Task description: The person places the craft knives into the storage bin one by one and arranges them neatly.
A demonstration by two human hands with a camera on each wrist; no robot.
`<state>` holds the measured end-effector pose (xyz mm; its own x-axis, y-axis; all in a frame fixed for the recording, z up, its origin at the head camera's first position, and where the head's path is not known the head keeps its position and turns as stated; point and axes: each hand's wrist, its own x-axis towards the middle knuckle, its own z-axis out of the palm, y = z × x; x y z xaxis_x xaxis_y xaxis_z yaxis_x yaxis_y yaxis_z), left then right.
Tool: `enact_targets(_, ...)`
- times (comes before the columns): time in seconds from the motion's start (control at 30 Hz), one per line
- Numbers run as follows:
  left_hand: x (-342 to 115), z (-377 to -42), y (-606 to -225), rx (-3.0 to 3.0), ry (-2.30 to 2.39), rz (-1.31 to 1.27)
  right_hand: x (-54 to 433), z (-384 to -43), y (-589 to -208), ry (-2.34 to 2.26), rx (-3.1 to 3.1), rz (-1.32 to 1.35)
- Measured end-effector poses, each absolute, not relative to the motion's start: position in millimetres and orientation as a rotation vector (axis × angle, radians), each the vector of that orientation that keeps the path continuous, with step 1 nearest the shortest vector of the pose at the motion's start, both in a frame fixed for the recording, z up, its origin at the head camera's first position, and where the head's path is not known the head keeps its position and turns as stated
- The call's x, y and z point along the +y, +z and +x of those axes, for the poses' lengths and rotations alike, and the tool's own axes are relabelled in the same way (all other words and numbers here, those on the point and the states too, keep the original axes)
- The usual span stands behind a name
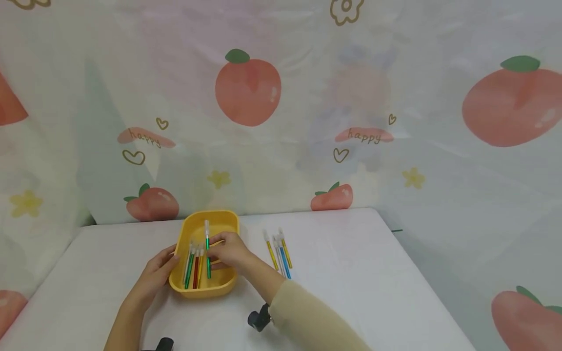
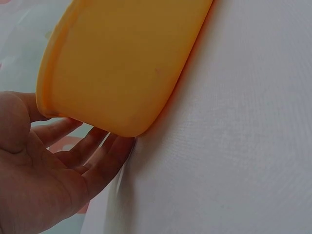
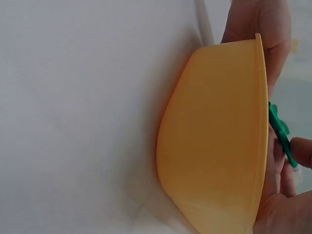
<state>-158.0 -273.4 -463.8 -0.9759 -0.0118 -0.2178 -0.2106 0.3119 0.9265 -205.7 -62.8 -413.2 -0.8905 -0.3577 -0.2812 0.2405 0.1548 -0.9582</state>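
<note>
A yellow plastic tray (image 1: 219, 291) sits on the table. My left hand (image 1: 155, 273) holds its left side; in the left wrist view the thumb is at the rim and the fingers lie against the outer wall (image 2: 117, 68). Over the tray's inside, my right hand (image 1: 229, 251) pinches a slim green pen (image 1: 208, 268) with a clear cap, roughly upright in the head view. Several capped pens (image 1: 195, 270) in green, red, yellow and silver lie side by side in the tray's left part. In the right wrist view the tray's wall (image 3: 214, 131) hides most of its inside.
Right of the tray, several more pens (image 1: 281, 253), yellow, blue and silver, lie on the white tabletop (image 1: 351, 273). A fruit-printed cloth (image 1: 290, 165) hangs behind the table. Black wrist gear (image 1: 259, 318) shows below the right forearm.
</note>
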Motion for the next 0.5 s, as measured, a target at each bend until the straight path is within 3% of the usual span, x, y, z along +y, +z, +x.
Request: enact_targets(0.5, -272.7, -156.9, -463.7, 2.449, 1.720, -0.148, -95.6, -190.6, -422.3, -1.669, 2.148, 0.074)
